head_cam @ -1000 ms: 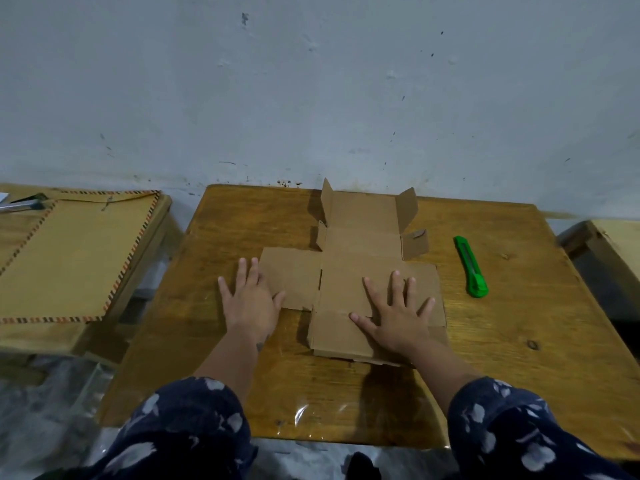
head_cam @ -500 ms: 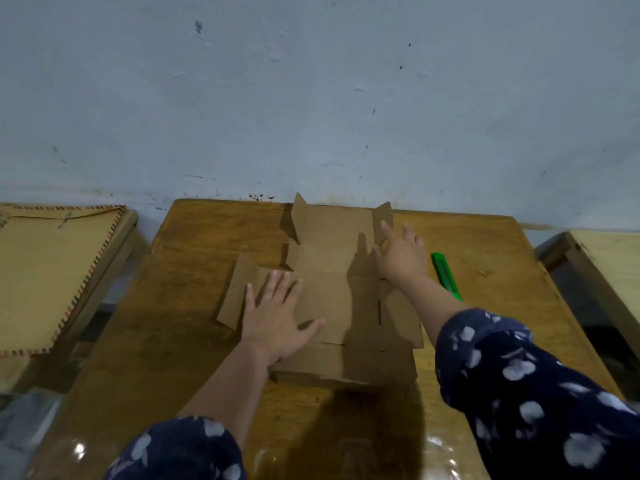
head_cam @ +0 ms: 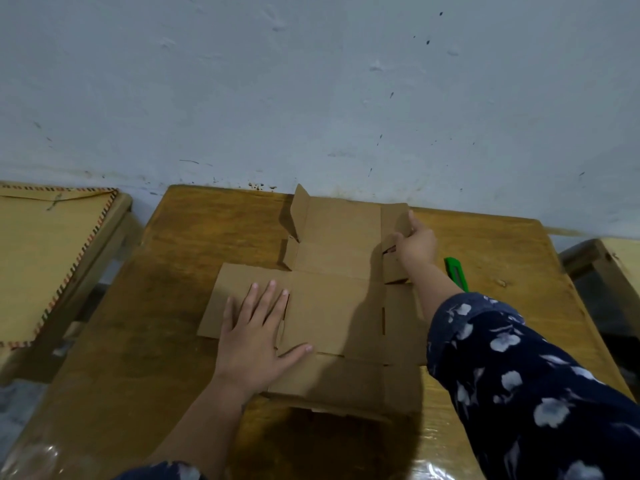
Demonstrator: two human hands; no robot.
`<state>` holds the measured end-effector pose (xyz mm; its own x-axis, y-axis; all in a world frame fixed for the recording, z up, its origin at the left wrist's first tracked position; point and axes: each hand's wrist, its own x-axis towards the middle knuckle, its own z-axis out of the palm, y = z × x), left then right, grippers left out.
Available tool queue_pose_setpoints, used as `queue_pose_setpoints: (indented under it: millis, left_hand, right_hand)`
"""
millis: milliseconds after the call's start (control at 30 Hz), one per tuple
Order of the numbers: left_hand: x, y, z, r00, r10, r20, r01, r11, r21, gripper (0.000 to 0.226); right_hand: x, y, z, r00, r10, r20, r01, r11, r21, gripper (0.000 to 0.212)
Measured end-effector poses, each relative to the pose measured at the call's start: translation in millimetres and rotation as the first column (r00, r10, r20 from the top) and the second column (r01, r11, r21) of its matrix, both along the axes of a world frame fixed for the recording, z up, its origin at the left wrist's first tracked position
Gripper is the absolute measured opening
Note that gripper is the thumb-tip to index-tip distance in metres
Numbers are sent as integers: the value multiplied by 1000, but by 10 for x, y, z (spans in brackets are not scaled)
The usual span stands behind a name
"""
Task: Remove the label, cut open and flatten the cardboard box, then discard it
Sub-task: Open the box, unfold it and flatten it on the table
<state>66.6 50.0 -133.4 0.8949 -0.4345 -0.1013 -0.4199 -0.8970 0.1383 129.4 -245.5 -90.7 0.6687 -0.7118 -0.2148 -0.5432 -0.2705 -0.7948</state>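
The brown cardboard box (head_cam: 332,306) lies cut open and mostly flat on the wooden table (head_cam: 180,265). Its far left flap still stands upright, and the far right flap is half raised. My left hand (head_cam: 258,336) lies flat, fingers spread, on the left panel of the cardboard. My right hand (head_cam: 415,242) reaches far forward and grips the far right flap, thumb on its inner face. A green utility knife (head_cam: 456,273) lies on the table just right of my right forearm, partly hidden by it. No label is visible.
A grey-blue wall runs right behind the table's far edge. A low wooden table with a patterned border (head_cam: 45,265) stands to the left. Another wooden piece of furniture (head_cam: 602,271) stands at the right. Clear plastic covers the table's near edge.
My right hand left the near panel, reached forward and took hold of the far right flap. My left hand moved from the bare table onto the left panel. The view tilted forward.
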Motion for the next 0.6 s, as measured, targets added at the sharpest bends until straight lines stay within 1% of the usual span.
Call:
queue_pose_setpoints:
  millis: [67,133,167,233,367,600]
  left_hand:
    - [14,-20,-3,1000,12,-4,-12,1000,10,99]
    - [37,-54,8,999,33,-15,-33,999,15,100]
    - [50,-75,12,999,45,-20,-45,999,21,101]
    - [84,-113,10,997,72,-26,-72,997,29,101]
    - [170,-158,-11,994,106,-15,-106,994,34,102]
    - [205,-166,18,997,80,-22,-79,996,43,102]
  right_hand:
    - [20,-3,55,997,-47,58,42,996,84,57]
    - [47,5,159,983,-127,134,94,969,230,58]
    - [57,8,206,974,-153,167,100,951,293,59]
    - [67,22,283,966,-158,203,77,931,357,60]
    - [-23,80,378,964,-132,232,35,925,378,61]
    - [-308,180,378,957,-115,266,16,938,347,55]
